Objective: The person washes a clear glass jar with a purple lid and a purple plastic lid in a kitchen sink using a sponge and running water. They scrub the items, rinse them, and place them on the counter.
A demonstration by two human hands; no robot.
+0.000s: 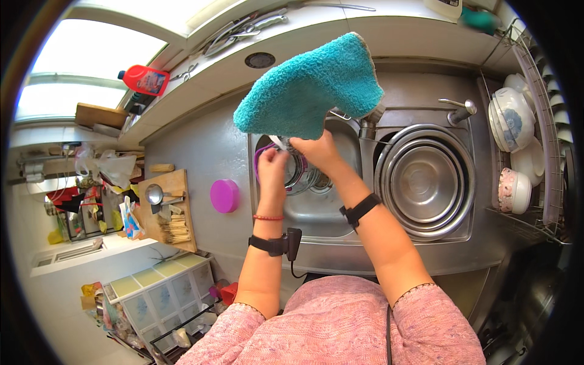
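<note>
Over the left basin of a steel double sink [310, 228], my left hand [273, 166] has its fingers bent close to a small white strip [278, 142]; its grip on the strip is unclear. My right hand [317, 153] is closed around something dark at the lower edge of a turquoise terry cloth [315, 86]; what it grips is partly hidden. The cloth covers the view above both hands. Below them, glass jars [310, 180] and a purple-rimmed item [257, 164] show in the basin. A purple round lid [225, 196] lies on the steel counter to the left.
Nested steel bowls [424, 175] fill the right basin beside a faucet [372, 121]. A wire dish rack [547, 137] with bowls stands at right. A wooden board [189, 214] carries a ladle and sticks at left. Knives and scissors [260, 25] lie on the ledge near a red bottle [146, 80].
</note>
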